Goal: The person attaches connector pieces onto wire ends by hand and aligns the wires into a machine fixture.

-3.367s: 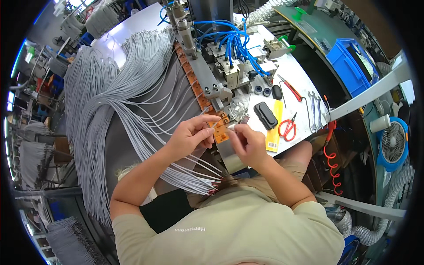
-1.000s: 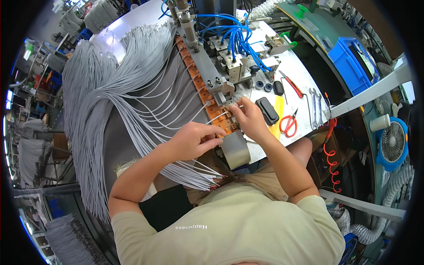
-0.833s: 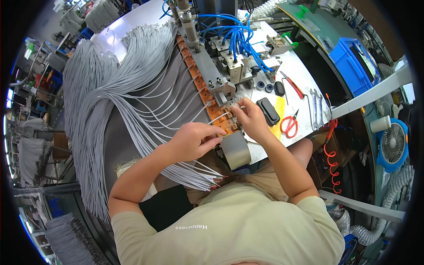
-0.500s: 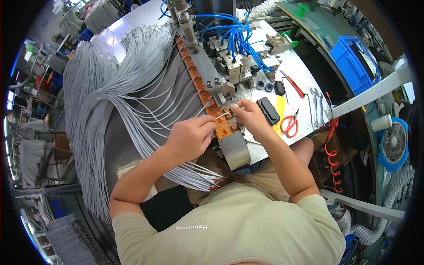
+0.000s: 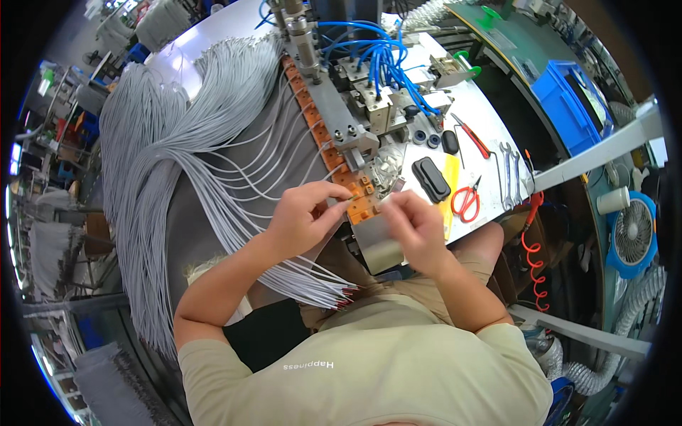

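Observation:
My left hand (image 5: pixel 302 219) is at the left edge of the orange fixture strip (image 5: pixel 361 201), index finger and thumb stretched toward it with a gap between them. No cable shows in that gap. Beyond the strip's near right end is my right hand (image 5: pixel 418 231), somewhat blurred, its fingers curled together in a pinch. A pale bit shows at its fingertips, too small to name. Grey cables (image 5: pixel 249 206) fan from a large bundle to the strip's slots. Under my left forearm, a cable bunch (image 5: pixel 312 280) ends in reddish tips. A small heap of clear and whitish parts (image 5: pixel 386 167) lies beside the strip.
A metal press with blue air hoses (image 5: pixel 383 60) stands along the strip's far side. To the right lie a black oblong case (image 5: pixel 431 179), red-handled scissors (image 5: pixel 465 203), a red utility knife (image 5: pixel 474 138) and wrenches (image 5: pixel 508 174). A red coiled hose (image 5: pixel 534 263) hangs at the table's right.
My hands have drawn apart: the right has come back toward me and right, away from the strip. The pale cable piece between them no longer shows. My left finger and thumb have spread.

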Motion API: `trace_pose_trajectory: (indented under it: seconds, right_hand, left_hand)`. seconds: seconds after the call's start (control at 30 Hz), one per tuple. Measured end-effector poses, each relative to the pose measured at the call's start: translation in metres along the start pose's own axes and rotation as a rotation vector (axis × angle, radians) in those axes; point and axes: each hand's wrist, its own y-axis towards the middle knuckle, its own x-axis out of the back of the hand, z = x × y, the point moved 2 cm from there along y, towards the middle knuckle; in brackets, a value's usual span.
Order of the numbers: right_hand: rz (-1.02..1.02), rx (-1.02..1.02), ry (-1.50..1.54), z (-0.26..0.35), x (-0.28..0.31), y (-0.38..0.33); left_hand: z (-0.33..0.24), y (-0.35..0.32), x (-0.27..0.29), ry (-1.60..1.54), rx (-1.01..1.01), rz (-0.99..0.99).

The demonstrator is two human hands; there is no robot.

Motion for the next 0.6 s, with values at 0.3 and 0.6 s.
trace_pose_trajectory:
  seconds: [0.3,0.6]
  right_hand:
    - [0.034,0.566,-0.507,-0.007,-0.021,0.01]
    - [0.029,0.578,-0.553,0.003,-0.029,0.007]
  left_hand:
    - [0.003,0.0,-0.009,-0.128,0.048,0.009]
    - [0.006,0.0,-0.001,-0.185,0.095,-0.045]
